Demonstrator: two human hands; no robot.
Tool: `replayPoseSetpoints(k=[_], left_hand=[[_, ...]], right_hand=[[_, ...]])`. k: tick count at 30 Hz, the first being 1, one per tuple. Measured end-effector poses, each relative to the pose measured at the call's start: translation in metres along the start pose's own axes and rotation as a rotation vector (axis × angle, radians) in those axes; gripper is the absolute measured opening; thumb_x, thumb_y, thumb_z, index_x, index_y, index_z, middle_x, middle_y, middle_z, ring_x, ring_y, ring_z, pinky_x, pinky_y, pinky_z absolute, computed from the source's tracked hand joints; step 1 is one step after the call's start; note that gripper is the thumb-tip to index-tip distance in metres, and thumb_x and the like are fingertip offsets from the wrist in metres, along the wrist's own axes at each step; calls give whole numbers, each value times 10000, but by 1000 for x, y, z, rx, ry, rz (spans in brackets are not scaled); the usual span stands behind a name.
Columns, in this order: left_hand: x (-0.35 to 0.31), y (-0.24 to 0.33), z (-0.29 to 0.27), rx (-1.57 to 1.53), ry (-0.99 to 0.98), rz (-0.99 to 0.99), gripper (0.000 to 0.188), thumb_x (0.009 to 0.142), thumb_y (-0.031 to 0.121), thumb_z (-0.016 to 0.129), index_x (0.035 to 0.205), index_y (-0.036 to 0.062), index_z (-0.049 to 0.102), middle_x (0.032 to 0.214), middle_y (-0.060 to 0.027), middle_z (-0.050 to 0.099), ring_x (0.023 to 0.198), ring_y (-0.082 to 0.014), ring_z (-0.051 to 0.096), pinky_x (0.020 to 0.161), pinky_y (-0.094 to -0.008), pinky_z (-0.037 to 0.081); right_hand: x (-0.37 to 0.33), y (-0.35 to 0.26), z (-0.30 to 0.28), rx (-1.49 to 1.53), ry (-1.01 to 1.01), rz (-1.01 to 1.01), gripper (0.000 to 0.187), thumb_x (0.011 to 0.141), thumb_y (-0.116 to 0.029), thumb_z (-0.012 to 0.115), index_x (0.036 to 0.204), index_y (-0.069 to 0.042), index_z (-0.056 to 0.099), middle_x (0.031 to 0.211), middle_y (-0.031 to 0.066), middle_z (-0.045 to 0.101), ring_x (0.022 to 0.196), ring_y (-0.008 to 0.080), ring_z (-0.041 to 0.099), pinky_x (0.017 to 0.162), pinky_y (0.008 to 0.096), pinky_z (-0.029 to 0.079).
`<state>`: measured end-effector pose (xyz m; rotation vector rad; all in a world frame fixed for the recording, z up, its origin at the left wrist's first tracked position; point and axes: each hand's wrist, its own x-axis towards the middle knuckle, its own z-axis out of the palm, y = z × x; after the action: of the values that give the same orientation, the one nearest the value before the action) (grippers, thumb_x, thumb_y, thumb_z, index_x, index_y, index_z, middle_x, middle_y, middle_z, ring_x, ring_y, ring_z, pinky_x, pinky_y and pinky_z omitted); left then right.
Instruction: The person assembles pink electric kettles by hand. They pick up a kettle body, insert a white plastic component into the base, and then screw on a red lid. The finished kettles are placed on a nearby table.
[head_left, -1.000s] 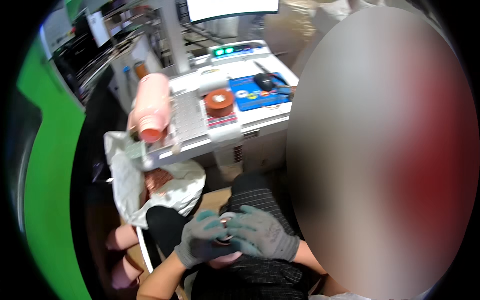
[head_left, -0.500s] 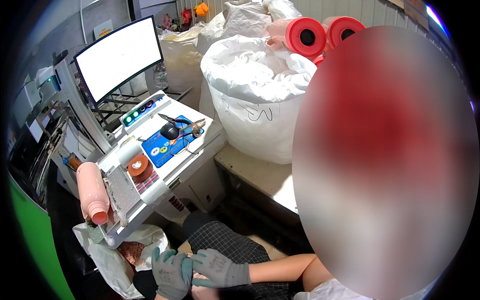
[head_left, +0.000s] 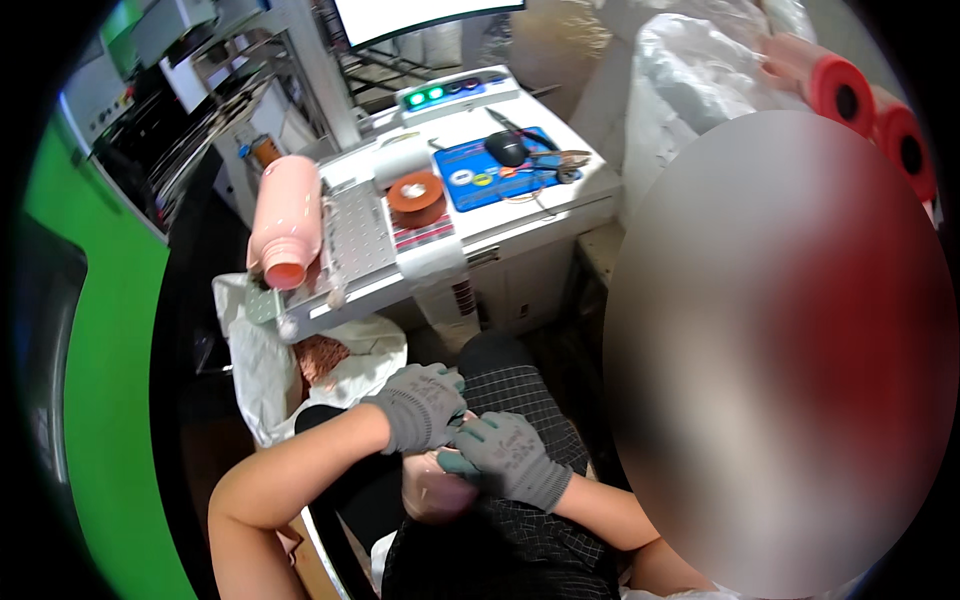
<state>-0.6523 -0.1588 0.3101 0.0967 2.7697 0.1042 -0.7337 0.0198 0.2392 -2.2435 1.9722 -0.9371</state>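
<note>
A shiny pink bottle (head_left: 436,492) lies in my lap, its neck pointing away from me. My left hand (head_left: 420,405), in a grey glove with green fingertips, closes over the neck end from the left. From the right, my right hand (head_left: 510,460), gloved the same way, grips beside it with bent fingers against the bottle's shoulder. The gloves hide most of the neck and whatever the fingertips pinch there. A second pink bottle (head_left: 288,205) rests on the perforated metal plate (head_left: 362,230), its open mouth facing me.
A white bag (head_left: 255,375) with pinkish scraps hangs below the plate. On the white bench lie a brown tape roll (head_left: 415,198), a blue mat (head_left: 485,175), a black mouse (head_left: 506,149) and pliers (head_left: 515,127). A large white sack (head_left: 690,80) stands behind. A blurred patch covers the right side.
The view has swung left and down, so the bench sits farther right in the picture and my left forearm shows. Both hands stay at the bottle's neck; more of its body is visible.
</note>
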Motion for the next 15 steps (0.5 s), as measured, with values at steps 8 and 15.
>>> replayPoseSetpoints(k=[8,15], left_hand=[[15,16,-9,-59,-66,-102,234,862,329,701,954,119,747,839,-148,717,905,-331,736,741,-443,579],[60,-80,117,-1457,798,-642,618,870,118,808,1372,-39,485,1224,-105,642,1037,-118,606,970,-278,510]], right_hand=[[-9,-1,6,171,170,148,152,885,-295,736,895,-150,693,870,67,620,781,259,639,690,406,494],[-47,8,-6,295,163,114,384,800,-303,791,1084,-65,693,935,79,688,749,262,662,657,402,507]])
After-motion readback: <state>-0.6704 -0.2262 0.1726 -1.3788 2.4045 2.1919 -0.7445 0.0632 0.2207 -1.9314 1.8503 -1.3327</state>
